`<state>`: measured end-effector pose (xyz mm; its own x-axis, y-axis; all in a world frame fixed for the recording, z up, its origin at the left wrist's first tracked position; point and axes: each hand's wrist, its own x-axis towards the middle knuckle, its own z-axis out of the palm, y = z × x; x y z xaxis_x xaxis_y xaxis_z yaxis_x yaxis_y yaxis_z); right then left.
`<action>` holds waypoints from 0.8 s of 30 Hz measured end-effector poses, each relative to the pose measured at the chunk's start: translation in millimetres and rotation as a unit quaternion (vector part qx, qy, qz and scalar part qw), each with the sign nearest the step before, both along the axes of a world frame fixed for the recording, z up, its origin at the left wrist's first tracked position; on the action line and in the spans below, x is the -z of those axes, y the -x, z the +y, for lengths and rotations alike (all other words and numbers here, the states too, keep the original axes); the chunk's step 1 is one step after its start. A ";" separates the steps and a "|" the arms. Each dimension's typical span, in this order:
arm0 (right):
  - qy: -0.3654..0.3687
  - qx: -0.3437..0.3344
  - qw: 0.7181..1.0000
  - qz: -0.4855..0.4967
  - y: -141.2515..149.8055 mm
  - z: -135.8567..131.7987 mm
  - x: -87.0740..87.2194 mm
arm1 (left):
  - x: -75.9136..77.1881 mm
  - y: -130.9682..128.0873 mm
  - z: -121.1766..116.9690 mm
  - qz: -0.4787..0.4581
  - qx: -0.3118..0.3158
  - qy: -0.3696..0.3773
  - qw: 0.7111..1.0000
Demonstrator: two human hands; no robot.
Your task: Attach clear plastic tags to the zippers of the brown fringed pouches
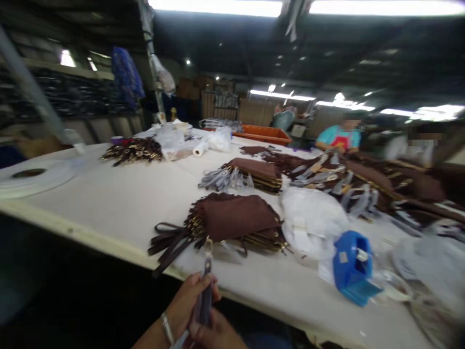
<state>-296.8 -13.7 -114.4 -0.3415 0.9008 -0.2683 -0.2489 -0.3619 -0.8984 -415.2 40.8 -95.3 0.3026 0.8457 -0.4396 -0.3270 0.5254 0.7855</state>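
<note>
My left hand and my right hand meet at the bottom edge, both closed round a narrow dark strap with a metal clasp at its top. The strap stands upright just in front of the table's near edge. Right behind it lies a stack of brown leather pieces with gold hardware and loose dark straps trailing to the left.
A blue tape dispenser and white plastic bags lie to the right. More brown stacks and clasps cover the pale table. An orange tray sits far back. A person in a teal shirt works opposite.
</note>
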 end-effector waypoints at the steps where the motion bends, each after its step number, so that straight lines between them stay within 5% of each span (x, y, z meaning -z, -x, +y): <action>1: 0.026 -0.019 0.999 -0.012 -3.5 -4.3 1.7 | 1.6 5.4 -3.5 -0.012 0.006 -0.004 1.000; 2: 0.036 -0.021 0.998 -0.047 -10.9 -2.6 1.3 | 3.9 11.2 -5.5 -0.025 0.005 -0.006 1.000; 4: 0.008 0.088 0.988 -0.124 -27.7 15.7 -4.1 | 8.6 22.5 -7.4 -0.035 0.011 -0.002 0.999; 6: 0.012 0.151 0.983 -0.102 -34.5 44.1 -13.8 | 12.0 30.4 -8.6 -0.035 0.019 0.010 0.999; 11: 0.043 0.157 0.987 -0.007 7.6 103.9 -28.8 | 13.2 35.4 -11.1 -0.048 0.031 0.066 0.996; 16: 0.091 0.173 0.979 0.064 46.8 130.2 -12.6 | 15.1 34.6 -11.3 -0.068 0.043 0.081 0.993; 24: 0.139 0.192 0.965 0.110 45.9 139.5 8.3 | 23.9 30.3 -11.1 -0.077 0.037 0.101 0.991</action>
